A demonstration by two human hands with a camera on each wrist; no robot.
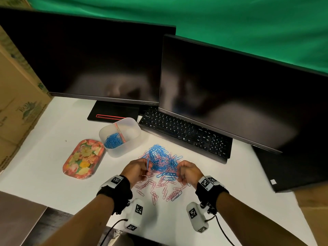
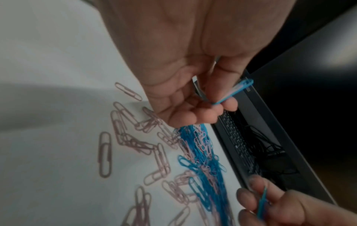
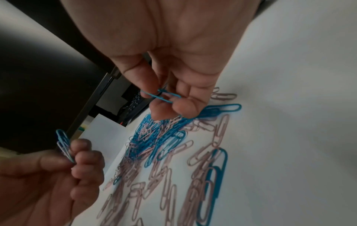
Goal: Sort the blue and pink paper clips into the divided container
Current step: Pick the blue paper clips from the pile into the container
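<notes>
A mixed pile of blue and pink paper clips (image 1: 162,162) lies on the white table in front of the keyboard. My left hand (image 1: 140,170) hovers at the pile's left edge and pinches blue clips (image 2: 234,91) between thumb and fingers. My right hand (image 1: 188,172) hovers at the pile's right edge and pinches a blue clip (image 3: 161,94). The translucent divided container (image 1: 120,137) stands behind and left of the pile. Its near compartment holds blue clips (image 1: 113,140). A pink divider strip (image 1: 119,132) runs across it.
A floral tray (image 1: 83,158) lies left of the container. A black keyboard (image 1: 184,134) and two dark monitors (image 1: 230,96) stand behind the pile. A cardboard box (image 1: 16,96) walls the left side. Loose pink clips (image 1: 156,190) scatter toward me.
</notes>
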